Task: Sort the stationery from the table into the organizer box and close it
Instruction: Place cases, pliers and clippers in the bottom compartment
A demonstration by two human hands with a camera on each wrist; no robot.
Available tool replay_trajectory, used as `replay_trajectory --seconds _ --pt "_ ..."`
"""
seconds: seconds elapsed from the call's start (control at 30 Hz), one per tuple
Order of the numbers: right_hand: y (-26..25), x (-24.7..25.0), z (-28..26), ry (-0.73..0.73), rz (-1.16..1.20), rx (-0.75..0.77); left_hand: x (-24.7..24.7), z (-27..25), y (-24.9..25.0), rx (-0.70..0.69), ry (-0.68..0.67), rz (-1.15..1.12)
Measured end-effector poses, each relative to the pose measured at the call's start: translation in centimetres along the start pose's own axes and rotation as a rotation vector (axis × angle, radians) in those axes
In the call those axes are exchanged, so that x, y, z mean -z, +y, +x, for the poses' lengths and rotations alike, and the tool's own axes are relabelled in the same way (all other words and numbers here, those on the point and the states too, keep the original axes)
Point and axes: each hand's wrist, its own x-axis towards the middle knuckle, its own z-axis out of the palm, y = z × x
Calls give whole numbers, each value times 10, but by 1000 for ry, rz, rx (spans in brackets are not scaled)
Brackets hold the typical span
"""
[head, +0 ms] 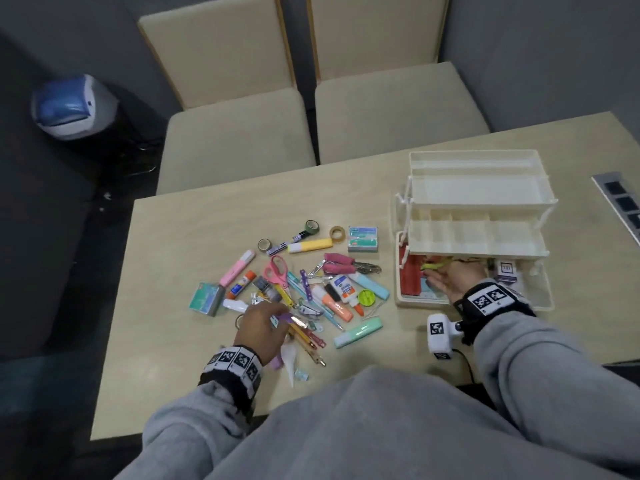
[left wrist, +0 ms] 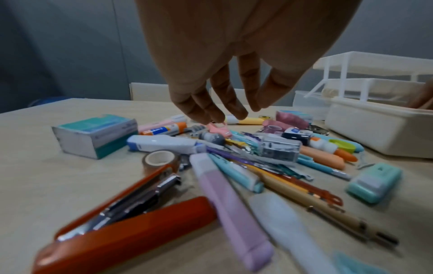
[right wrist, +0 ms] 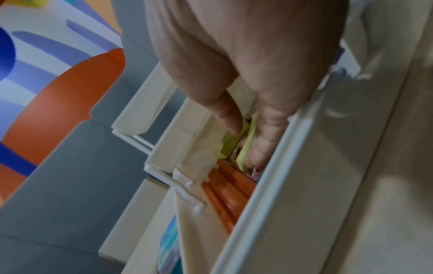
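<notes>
The cream organizer box [head: 478, 202] stands open on the table's right, its upper trays fanned back. My right hand [head: 437, 273] reaches into the bottom compartment and pinches yellow-green scissors [right wrist: 228, 148] between thumb and fingers [right wrist: 255, 152], next to a red stapler [head: 410, 275]. My left hand [head: 273, 315] hovers over the stationery pile [head: 311, 289]. Its fingers [left wrist: 222, 111] hang straight and hold nothing. Below them lie pink scissors [head: 276, 270], a glue bottle [head: 343, 289], a purple highlighter [left wrist: 229, 200] and another red stapler [left wrist: 131, 228].
Two staple boxes [head: 362, 239] [head: 206, 298], tape rolls and a mint highlighter [head: 358, 331] ring the pile. Two beige chairs [head: 239, 133] stand past the table's far edge. A socket strip [head: 623, 202] sits in the table at the right. A bin [head: 69, 105] is on the floor left.
</notes>
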Motion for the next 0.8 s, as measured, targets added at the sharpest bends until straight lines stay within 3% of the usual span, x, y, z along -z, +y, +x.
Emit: replay_trajectory --seconds 0.1,0.2,0.27,0.4,0.57,0.8 --pt "-2 -1 -11 120 -121 72 10 11 -12 -28 -43 27" --pt "-6 1 -39 274 -505 240 13 39 -1 -98 -85 77" --pt "-3 4 -62 317 -612 322 12 59 20 -138 -130 100" --pt "21 13 -94 357 -582 471 5 90 69 -194 -242 177" --pt "58 32 -118 294 -509 568 -26 130 75 -305 -345 136" --pt "74 47 -126 261 -376 499 -20 116 87 -218 -222 22"
